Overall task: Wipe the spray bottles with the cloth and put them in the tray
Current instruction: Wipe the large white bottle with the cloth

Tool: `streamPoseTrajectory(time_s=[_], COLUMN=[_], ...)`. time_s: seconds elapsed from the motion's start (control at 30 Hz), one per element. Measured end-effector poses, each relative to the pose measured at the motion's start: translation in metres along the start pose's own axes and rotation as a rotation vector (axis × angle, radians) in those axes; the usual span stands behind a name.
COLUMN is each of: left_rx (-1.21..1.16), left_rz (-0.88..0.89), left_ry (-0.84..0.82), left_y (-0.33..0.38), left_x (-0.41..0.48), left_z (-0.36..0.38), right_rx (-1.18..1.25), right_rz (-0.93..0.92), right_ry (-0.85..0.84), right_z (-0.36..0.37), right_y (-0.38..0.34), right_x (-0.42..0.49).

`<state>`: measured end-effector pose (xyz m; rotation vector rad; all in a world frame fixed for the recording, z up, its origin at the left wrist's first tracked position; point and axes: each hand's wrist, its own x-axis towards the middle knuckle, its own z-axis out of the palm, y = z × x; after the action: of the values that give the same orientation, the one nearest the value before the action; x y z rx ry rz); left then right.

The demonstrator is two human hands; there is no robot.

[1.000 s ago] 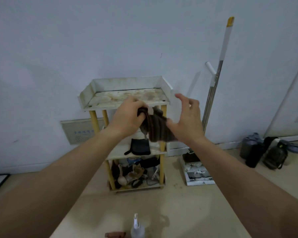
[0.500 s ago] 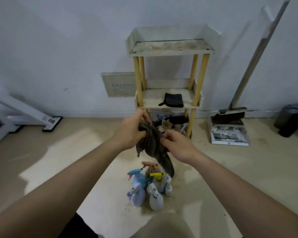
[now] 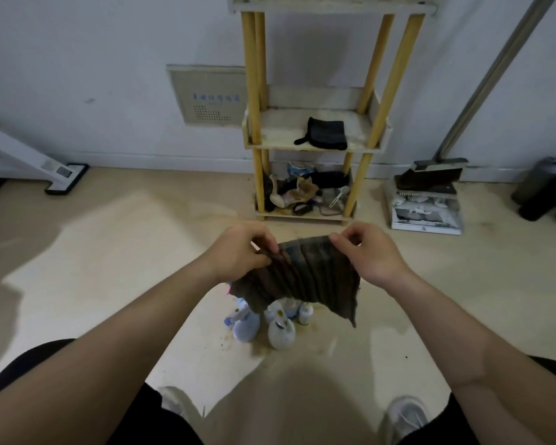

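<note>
Two hands are stretching a dark cloth above the spray bottles.

The cloth [image 3: 302, 277] is hanging with its long axis running left to right, its top edge pulled between the hands and its lower right corner pointing down. The left hand [image 3: 241, 252] is pinching the left end with curled fingers, and the right hand [image 3: 373, 255] is pinching the right end, both forearms reaching forward. The spray bottles [image 3: 270, 326] are standing clustered on the floor [image 3: 109, 252] beneath it, partly hidden, with bare floor on both sides.
</note>
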<state>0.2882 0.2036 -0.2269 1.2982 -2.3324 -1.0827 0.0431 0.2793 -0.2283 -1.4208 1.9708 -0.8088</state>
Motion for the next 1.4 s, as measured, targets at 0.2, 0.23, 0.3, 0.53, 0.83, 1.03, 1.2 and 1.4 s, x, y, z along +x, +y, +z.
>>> streamPoseTrajectory(time_s=[0.2, 0.23, 0.3, 0.53, 0.83, 1.03, 1.2, 1.4], left_rx=[0.004, 0.111, 0.215, -0.535, -0.835, -0.501, -0.705, -0.945], left_rz=[-0.172, -0.159, -0.161, -0.379, -0.419, -0.167, -0.172, -0.382], left_ry=[-0.07, -0.09, -0.079, 0.115, 0.084, -0.085, -0.107, 0.162], left_y=[-0.011, -0.012, -0.013, 0.013, 0.038, 0.041, 0.035, 0.022], left_x=[0.006, 0.007, 0.008, 0.004, 0.015, 0.014, 0.012, 0.015], left_z=[0.002, 0.003, 0.004, 0.025, 0.045, 0.022, 0.01, 0.005], right_rx=[0.022, 0.096, 0.202, 0.514, 0.057, 0.123, 0.675, 0.593], right_rz=[-0.017, -0.013, 0.016, 0.179, -0.159, -0.016, 0.133, 0.08], right_ry=[0.119, 0.137, 0.182, 0.037, -0.095, -0.116, -0.704, -0.519], right_z=[-0.006, -0.008, -0.012, -0.001, 0.041, 0.016, 0.019, 0.028], right_y=[0.0, 0.0, 0.003, -0.006, -0.03, -0.01, 0.009, 0.0], right_x=[0.021, 0.025, 0.028, 0.013, -0.014, 0.012, 0.013, 0.008])
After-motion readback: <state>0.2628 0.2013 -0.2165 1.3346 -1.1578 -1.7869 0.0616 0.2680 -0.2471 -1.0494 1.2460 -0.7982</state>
